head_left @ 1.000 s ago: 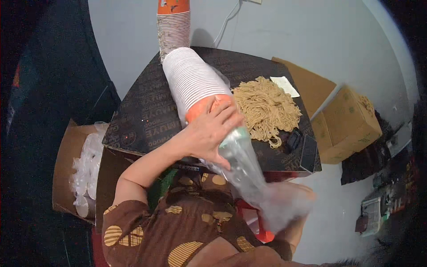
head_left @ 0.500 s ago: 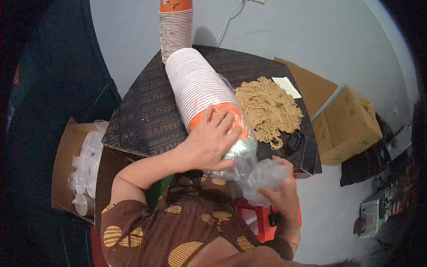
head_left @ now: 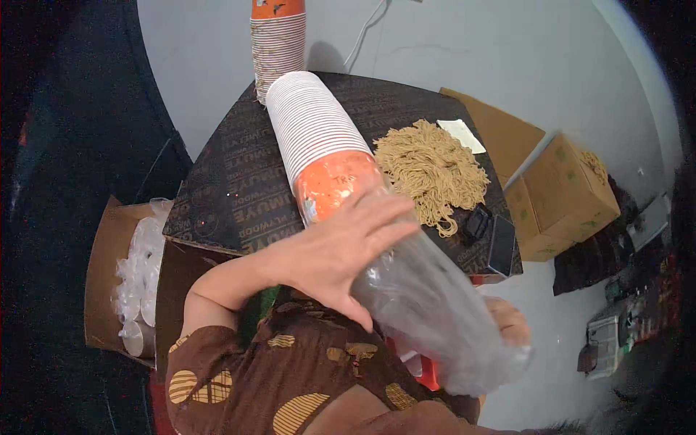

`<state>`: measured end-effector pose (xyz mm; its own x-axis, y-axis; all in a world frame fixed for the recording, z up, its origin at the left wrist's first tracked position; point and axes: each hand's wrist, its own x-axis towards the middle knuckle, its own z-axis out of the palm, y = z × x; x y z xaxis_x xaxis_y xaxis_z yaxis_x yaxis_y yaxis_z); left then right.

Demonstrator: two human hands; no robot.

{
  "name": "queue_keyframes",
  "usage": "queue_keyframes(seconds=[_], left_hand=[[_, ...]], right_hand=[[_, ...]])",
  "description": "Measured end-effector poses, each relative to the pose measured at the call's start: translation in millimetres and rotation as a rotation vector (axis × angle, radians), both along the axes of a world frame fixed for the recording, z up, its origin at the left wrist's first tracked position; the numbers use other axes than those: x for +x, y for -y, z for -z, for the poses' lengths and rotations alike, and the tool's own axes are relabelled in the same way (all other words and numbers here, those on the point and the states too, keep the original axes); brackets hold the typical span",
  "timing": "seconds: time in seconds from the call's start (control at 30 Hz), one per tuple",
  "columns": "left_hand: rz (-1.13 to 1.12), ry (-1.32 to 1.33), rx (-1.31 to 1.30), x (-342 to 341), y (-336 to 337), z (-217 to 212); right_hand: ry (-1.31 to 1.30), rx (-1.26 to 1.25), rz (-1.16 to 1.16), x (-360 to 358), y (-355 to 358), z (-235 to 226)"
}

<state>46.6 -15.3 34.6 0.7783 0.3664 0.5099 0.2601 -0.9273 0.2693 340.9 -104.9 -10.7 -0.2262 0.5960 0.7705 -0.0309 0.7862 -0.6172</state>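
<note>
A long stack of nested paper cups (head_left: 319, 119), white-rimmed with an orange printed cup at the near end, lies slanting across the dark table. Stretching from that end toward the lower right is a clear plastic sleeve (head_left: 442, 312), loose and puffed out. My left hand (head_left: 344, 243) lies across the sleeve just below the orange cup, fingers spread and thumb stretched apart. At the sleeve's far right end, my right hand (head_left: 510, 322) is closed on the plastic, its fingertips partly hidden behind it.
Beside the stack lies a heap of tan yarn (head_left: 433, 170), with a white paper piece (head_left: 461, 135) and a dark box (head_left: 502, 246) nearby. A second cup stack (head_left: 278, 54) stands at the back. Cardboard boxes flank the table; the left box (head_left: 101, 275) holds plastic-wrapped items.
My right hand has moved right and down, drawing the bunched sleeve out long. The orange cup is more exposed. My left hand has slid down off it, fingers straighter.
</note>
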Motion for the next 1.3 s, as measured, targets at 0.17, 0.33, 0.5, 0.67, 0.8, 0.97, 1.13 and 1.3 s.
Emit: queue_keyframes(seconds=[0.17,0.33,0.5,0.67,0.8,0.97,1.13,1.3], left_hand=[[-0.024,-0.035,-0.151,36,7,26],[0.060,0.287,-0.867,37,10,3],[-0.076,0.554,-1.051,8,-64,-50],[-0.379,1.017,-0.977,-13,-206,-89],[-0.139,1.285,-0.886,-47,-323,-90],[-0.445,0.978,-0.644,-53,-380,-59],[-1.164,-0.023,-0.330,-121,-390,-35],[-1.077,0.112,-0.490,-173,-373,26]], right_hand=[[-0.021,0.115,-0.057,-30,-55,-14],[-0.403,-0.141,0.284,-17,-119,-19],[-0.704,-0.446,0.449,7,-108,48],[-0.455,-0.734,0.326,9,-144,70],[-0.290,-0.649,0.202,-19,-135,64],[0.185,-0.569,0.244,-48,-105,70],[0.623,-0.117,0.426,-83,-95,65],[0.671,-0.228,0.376,-90,-95,73]])
